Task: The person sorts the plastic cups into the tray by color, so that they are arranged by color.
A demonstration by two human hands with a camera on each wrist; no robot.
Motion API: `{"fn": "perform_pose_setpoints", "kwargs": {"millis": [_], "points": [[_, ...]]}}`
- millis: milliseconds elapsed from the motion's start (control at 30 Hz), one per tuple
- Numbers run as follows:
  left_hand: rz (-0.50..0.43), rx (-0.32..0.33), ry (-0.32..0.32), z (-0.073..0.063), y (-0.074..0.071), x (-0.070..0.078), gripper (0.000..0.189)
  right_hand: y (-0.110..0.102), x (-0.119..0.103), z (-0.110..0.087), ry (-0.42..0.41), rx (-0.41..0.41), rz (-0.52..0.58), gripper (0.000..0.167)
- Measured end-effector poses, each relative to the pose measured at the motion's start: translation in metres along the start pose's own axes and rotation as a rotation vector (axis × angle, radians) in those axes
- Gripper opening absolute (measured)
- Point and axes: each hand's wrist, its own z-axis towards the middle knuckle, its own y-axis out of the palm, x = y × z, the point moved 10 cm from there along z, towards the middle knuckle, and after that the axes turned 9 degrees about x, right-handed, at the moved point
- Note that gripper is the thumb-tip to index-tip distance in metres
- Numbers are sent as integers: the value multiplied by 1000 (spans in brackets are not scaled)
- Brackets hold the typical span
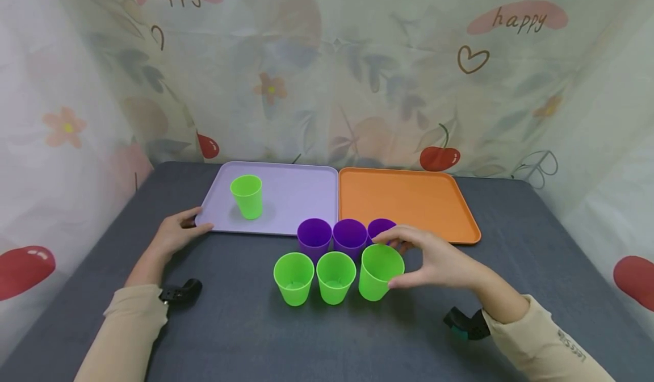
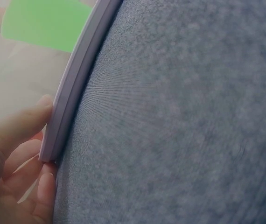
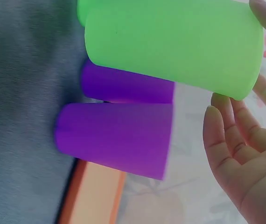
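Observation:
My right hand [image 1: 443, 261] holds a green cup [image 1: 377, 280] by its rim, thumb on the near side and fingers on the far side. In the right wrist view this cup [image 3: 175, 46] spans between thumb and fingertips. Beside it stand two more upright green cups [image 1: 293, 282] in a row. Three purple cups [image 1: 314, 239] line up just behind, the rightmost partly covered by the hand. My left hand [image 1: 175, 235] grips the near left corner of a lilac tray [image 1: 301, 200], thumb along the rim in the left wrist view. A single green cup [image 1: 248, 199] stands on that tray.
An orange tray [image 1: 403, 200] lies against the right side of the lilac one. Dark grey cloth [image 1: 245, 342] covers the table. Patterned curtains [image 1: 332, 87] hang behind and at both sides. A thin cable [image 1: 539, 169] lies near the far right corner.

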Motion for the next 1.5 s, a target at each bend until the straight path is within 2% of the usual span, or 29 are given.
{"fn": "perform_pose_setpoints", "kwargs": {"millis": [367,600,967,1167,1500], "points": [[0,-12,1,-1,0,2,77,-13,-8,12,35,-11,33,59],[-1,-13,-5,-1,0,2,77,-22,-21,24,-41,-6,25,56],[1,-10,5,-3,0,3,77,-43,-39,45,-109,25,-6,56],[-3,-5,13,-3,-1,4,77,-49,-40,63,-71,40,-11,56],[-1,0,17,-2,-1,3,76,-46,-22,103,27,66,-7,57]]}}
